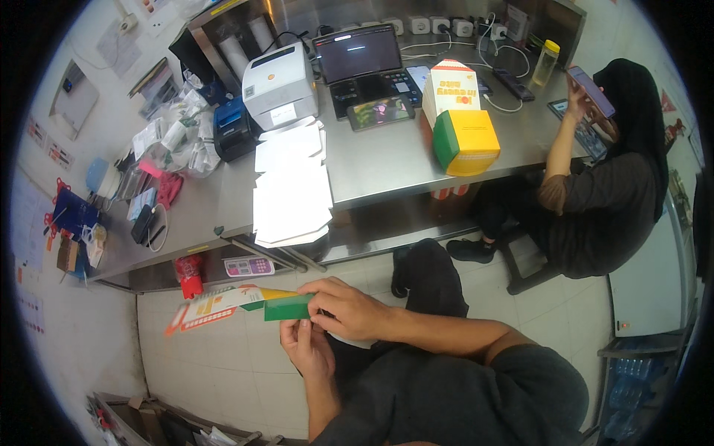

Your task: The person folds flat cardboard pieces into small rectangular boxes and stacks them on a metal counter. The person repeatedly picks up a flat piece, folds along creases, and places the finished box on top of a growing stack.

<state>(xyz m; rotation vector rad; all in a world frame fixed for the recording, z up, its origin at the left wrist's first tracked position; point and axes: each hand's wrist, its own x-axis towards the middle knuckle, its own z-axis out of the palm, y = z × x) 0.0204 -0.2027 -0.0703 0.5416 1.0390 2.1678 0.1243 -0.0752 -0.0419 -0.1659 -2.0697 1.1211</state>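
Printed carton (pixel 281 308) in right hand's fingers (pixel 327 303); orange marks (pixel 214 303) probably lettering.

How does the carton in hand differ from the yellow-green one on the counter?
The held carton looks mostly flat; the counter carton is box-shaped. The left hand and right hand grip the held carton; the counter carton sits untouched. Both show green, yellow and white.

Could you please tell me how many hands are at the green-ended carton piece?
2: the right hand gripping the green end of the carton piece, and the left hand just below, fingertips at its lower edge. Some fingers are hidden.
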